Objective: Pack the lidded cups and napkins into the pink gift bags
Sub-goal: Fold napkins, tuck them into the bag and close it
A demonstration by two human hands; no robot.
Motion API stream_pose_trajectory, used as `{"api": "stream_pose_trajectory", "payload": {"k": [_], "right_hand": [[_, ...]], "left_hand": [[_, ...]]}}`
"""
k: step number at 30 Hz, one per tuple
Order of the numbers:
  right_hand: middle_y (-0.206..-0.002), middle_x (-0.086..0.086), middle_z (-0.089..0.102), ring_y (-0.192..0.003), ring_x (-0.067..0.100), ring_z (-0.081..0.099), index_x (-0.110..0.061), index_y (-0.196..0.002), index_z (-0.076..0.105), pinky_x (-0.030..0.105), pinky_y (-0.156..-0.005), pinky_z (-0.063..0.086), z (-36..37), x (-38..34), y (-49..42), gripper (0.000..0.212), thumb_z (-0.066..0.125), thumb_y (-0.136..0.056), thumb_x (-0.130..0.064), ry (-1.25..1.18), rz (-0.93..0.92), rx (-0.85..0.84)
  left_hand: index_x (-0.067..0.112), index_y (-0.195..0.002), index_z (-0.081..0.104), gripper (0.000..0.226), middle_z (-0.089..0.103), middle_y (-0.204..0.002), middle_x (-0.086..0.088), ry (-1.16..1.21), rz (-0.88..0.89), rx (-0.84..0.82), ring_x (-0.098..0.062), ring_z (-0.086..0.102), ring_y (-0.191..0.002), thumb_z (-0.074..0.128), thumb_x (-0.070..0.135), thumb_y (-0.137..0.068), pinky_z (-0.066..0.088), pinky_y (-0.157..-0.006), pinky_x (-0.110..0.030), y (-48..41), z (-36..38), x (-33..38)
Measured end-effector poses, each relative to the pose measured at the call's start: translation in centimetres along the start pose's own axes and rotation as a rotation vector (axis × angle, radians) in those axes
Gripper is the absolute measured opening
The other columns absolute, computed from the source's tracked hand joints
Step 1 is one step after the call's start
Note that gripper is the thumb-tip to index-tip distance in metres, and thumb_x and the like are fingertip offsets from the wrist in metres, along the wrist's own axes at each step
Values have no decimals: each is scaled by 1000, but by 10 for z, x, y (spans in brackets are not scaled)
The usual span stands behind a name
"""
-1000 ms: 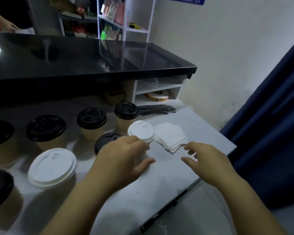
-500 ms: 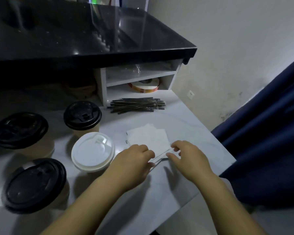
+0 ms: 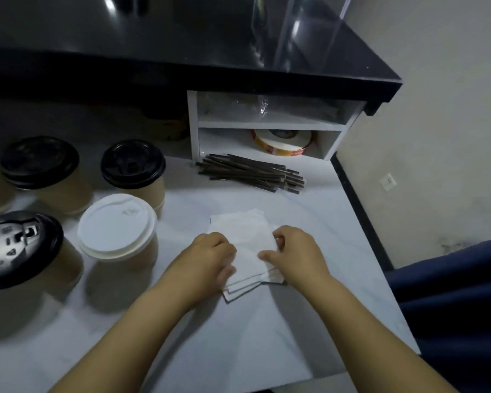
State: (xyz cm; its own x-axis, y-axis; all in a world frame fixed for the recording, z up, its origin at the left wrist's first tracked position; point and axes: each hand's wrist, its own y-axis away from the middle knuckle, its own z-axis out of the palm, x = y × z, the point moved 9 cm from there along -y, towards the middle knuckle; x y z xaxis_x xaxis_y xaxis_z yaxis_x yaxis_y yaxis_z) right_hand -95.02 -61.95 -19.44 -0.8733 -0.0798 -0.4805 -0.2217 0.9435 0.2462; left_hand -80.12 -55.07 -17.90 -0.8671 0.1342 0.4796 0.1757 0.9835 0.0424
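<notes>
— Since a second ago the left hand point(image 3: 207, 259) and right hand point(image 3: 295, 251) have both moved onto the napkins point(image 3: 238, 234); the left was at the white-lidded cup point(image 3: 116, 225).
— Where does it all sit?
— On a white tabletop point(image 3: 267, 350) beneath a black counter point(image 3: 182, 38), with a pale wall point(image 3: 451, 109) past its right edge. The black-lidded cups point(image 3: 133, 177) stand toward the left edge and the napkins nearer the right.
— And each grip?
— The left curls onto the stack, likely steadying it. The right pinches the top sheets to lift them.

No text can be read. The glossy black plastic cup lid point(image 3: 20, 245) bears raised marks, perhaps lettering, too blurred to make out; the orange-rimmed white tape roll point(image 3: 281, 141) shows unreadable print.
</notes>
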Motion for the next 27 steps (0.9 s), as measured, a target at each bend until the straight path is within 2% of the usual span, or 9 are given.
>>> {"api": "stream_pose_trajectory", "payload": {"k": [4,7,11,13,16,21,23,25,27], "right_hand": [[-77,-13,56,-73,9,56,-27,-94,59,27,-63,46,-15,9,-2,27,75,-74,-35,-110,-18,69],[-75,-15,57,-70,6,56,-30,-90,62,28,-61,50,-23,15,0,21,76,-74,-34,-183,-40,105],[-84,-15,62,-79,9,60,-32,-85,65,31,-73,52,-29,16,2,10,70,-81,-24,-192,-118,132],[-94,-12,58,-84,9,57,-27,-89,69,29,-77,49,-33,14,5,10,68,-83,-19,-163,-181,175],[-90,-9,59,-78,10,56,-22,-90,72,28,-73,49,-42,11,13,12,67,-84,-13,-179,-250,238],[-81,-15,62,-78,3,58,-27,-80,71,13,-68,45,-43,-1,24,21,68,-82,-6,-286,-427,98],[-81,-17,62,-80,2,57,-36,-77,67,13,-67,45,-40,1,26,24,68,-83,-12,-312,-419,17],[-84,-19,63,-80,4,58,-37,-79,67,17,-66,47,-38,4,25,18,68,-83,-19,-353,-391,-45],[-87,-20,64,-78,4,59,-36,-83,68,16,-64,47,-40,7,23,10,69,-82,-26,-442,-358,-63]], "left_hand": [[12,-101,63,21,57,-109,-1,59,-7,81,-21,48,-101,61,24,-84,37,-85,-25,0,1,10],[18,-104,63,22,58,-106,4,127,-39,150,-14,51,-98,62,25,-84,36,-81,-18,2,-3,11],[21,-110,60,26,54,-107,8,157,-102,244,-8,49,-95,62,27,-85,32,-76,-10,6,-11,10],[21,-113,58,31,52,-110,7,165,-122,270,-9,48,-97,64,28,-83,31,-79,-11,6,-14,9],[22,-120,54,40,49,-116,5,175,-152,284,-14,44,-106,66,29,-82,29,-85,-15,3,-16,9],[22,-139,31,73,35,-136,2,205,-245,278,-17,21,-124,69,31,-78,24,-102,-31,-2,-19,5],[22,-130,45,56,48,-129,2,195,-216,301,-19,33,-121,68,24,-79,29,-99,-30,-3,-26,6],[21,-102,65,24,64,-102,3,178,-129,298,-19,55,-100,66,13,-80,39,-83,-24,-5,-29,11],[21,-87,67,17,65,-87,9,215,-99,258,-14,59,-84,64,7,-79,42,-72,-20,-4,-28,12]]}}
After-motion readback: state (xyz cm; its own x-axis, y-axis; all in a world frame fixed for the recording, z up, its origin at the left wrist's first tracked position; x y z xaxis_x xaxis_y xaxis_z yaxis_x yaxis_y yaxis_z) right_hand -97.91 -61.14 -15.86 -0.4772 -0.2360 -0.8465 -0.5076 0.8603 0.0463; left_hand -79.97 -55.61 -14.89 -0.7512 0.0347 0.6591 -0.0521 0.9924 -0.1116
